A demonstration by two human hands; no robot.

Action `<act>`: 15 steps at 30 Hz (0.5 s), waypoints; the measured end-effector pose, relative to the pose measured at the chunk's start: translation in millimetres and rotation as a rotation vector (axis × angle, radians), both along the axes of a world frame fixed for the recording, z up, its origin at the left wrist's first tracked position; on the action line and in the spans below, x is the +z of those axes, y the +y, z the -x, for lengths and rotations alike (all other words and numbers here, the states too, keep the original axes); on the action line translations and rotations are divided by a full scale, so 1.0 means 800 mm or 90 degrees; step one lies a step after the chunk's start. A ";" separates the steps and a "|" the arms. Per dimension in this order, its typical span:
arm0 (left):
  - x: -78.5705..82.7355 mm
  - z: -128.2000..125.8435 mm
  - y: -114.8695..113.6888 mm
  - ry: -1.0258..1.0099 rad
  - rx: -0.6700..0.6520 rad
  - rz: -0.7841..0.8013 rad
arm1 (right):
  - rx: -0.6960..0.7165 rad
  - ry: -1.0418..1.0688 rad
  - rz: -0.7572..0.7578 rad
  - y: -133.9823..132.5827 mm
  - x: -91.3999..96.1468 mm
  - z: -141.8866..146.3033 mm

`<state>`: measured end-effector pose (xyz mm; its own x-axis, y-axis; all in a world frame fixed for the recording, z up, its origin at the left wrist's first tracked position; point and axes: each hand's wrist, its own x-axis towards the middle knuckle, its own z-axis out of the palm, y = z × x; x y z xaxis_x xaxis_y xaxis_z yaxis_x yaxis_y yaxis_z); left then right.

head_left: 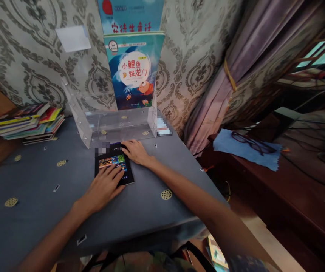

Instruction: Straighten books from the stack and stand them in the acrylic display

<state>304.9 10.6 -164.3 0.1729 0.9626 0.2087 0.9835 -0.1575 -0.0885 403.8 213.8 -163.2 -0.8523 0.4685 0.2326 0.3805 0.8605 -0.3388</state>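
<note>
Two hands of mine rest on one dark flat item [114, 159], which lies on the table [151, 179] just before a clear stand [81, 126]. My left hand [101, 189] is flat and spread over its colourful panels; my right hand [138, 152] bends its fingers over the far right corner, and I cannot tell whether it pinches there. I judge this a steadying step; the next move seems to call for even contact along the edges. A blue-grey cover [37, 196] with yellow motifs dresses the table. Left stands a stack of books [30, 122]; picture books [134, 92] stand upright against patterned wallpaper [191, 64]. Rightward, a tied lilac curtain [208, 98] hangs, and glasses [260, 147] lie on a blue cloth [223, 145].
</note>
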 end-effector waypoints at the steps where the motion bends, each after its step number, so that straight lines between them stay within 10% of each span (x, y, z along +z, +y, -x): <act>1: -0.001 -0.003 0.000 0.005 -0.007 -0.015 | 0.003 0.009 -0.005 0.000 -0.004 0.001; 15: -0.004 -0.006 -0.005 0.023 -0.048 -0.118 | 0.066 0.089 0.029 -0.007 -0.018 -0.014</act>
